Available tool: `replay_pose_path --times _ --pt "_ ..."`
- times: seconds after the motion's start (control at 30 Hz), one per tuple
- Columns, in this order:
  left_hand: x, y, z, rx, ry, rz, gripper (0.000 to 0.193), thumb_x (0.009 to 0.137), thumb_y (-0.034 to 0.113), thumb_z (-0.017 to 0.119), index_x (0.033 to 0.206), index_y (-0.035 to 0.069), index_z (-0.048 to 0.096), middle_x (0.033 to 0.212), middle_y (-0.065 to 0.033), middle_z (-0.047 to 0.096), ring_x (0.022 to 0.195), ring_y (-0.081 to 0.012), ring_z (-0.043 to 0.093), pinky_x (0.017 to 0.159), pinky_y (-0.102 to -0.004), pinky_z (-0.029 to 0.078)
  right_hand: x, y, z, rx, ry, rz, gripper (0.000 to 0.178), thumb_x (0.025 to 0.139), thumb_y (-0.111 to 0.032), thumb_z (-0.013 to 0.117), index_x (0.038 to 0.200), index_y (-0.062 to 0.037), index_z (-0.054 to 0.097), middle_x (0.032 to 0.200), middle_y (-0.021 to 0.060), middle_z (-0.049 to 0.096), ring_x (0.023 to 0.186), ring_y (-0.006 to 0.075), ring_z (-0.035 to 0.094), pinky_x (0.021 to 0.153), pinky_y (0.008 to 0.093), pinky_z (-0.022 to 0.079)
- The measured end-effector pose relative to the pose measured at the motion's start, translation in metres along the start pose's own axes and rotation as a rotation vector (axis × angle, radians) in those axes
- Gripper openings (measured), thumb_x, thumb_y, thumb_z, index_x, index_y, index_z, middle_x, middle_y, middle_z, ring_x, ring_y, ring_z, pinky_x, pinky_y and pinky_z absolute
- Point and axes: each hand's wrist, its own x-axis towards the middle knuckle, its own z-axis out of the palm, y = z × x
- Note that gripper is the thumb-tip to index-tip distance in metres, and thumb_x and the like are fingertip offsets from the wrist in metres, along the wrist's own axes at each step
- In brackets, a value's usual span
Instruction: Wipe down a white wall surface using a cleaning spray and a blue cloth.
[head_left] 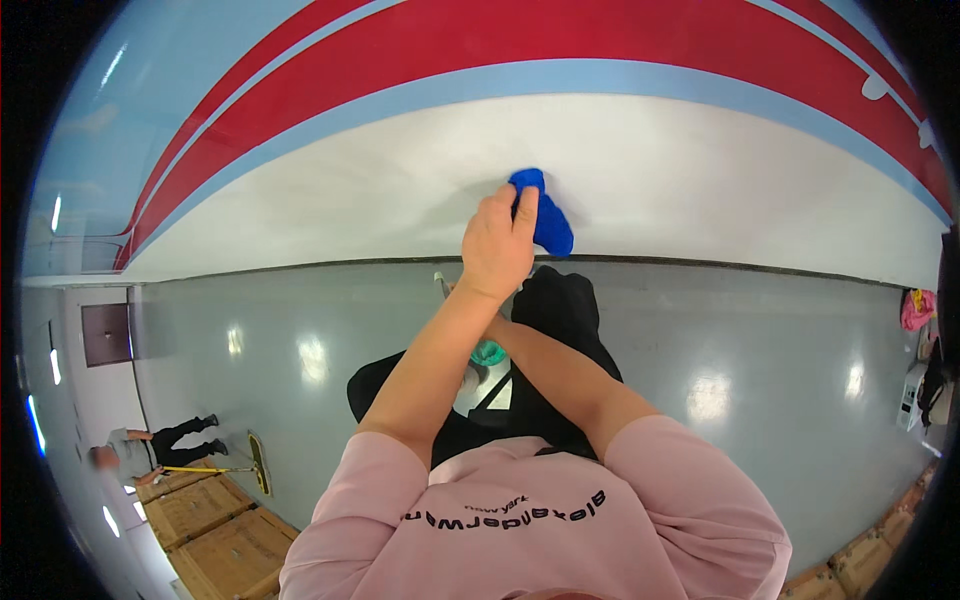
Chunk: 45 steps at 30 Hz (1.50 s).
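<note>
My left hand (497,240) presses a bunched blue cloth (553,228) onto the white lower part of a large, glossy curved panel (330,190). Its fingers are closed round the cloth, with the thumb lying along it. Red and light blue stripes run above the white part. My right forearm (570,380) passes under the left one, and its hand is mostly hidden there; I cannot make out what it holds. Beside that crossing, low between my knees, shows a teal round object (488,353). A small pale piece (441,284) sticks out left of my left wrist.
A shiny grey floor (690,330) spreads below the panel's dark lower edge. At the far left a person (150,450) holds a wide yellow-handled broom (259,463) by wooden crates (220,535). More crates (862,565) line the lower right, and a pink bundle (917,310) is at the right.
</note>
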Motion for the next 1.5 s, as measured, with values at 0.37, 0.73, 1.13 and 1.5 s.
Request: replay_pose_path --times 0.37,0.73,1.13,1.5 --pt "-0.002 0.002 -0.014 -0.019 -0.122 -0.029 0.039 0.072 0.003 0.056 0.111 0.005 0.051 0.1 -0.0138 0.049 0.082 -0.0291 0.053 0.063 -0.0368 0.047 0.012 -0.052 -0.051 0.407 -0.245 0.275 0.052 0.077 -0.036 0.057 0.119 -0.008 0.045 0.121 0.0105 0.047 0.114 0.0236 0.042 0.096 0.0351 0.03" --pt "0.0 0.005 -0.017 0.045 0.004 -0.093 0.042 0.07 0.002 0.056 0.112 0.003 0.051 0.099 -0.0138 0.049 0.082 -0.0284 0.054 0.064 -0.0344 0.047 0.008 -0.05 -0.037 0.461 -0.211 0.298 0.051 0.078 -0.036 0.056 0.119 -0.0079 0.045 0.119 0.0101 0.048 0.113 0.023 0.043 0.096 0.0345 0.03" --pt "0.001 0.002 -0.023 0.021 -0.062 -0.089 0.04 0.069 0.002 0.057 0.109 0.006 0.054 0.102 -0.0116 0.05 0.085 -0.028 0.054 0.063 -0.0345 0.048 0.005 -0.043 -0.025 0.523 -0.159 0.329 0.05 0.078 -0.035 0.056 0.118 -0.0078 0.045 0.118 0.0096 0.048 0.111 0.0223 0.043 0.096 0.0338 0.029" --pt "-0.008 0.015 -0.013 -0.015 -0.161 -0.065 0.044 0.067 0.004 0.058 0.11 0.006 0.053 0.101 -0.0094 0.049 0.084 -0.0241 0.053 0.063 -0.0332 0.048 0.006 -0.029 -0.008 0.561 -0.116 0.358 0.049 0.079 -0.035 0.056 0.118 -0.0076 0.045 0.116 0.0092 0.049 0.11 0.0217 0.043 0.096 0.0331 0.029"
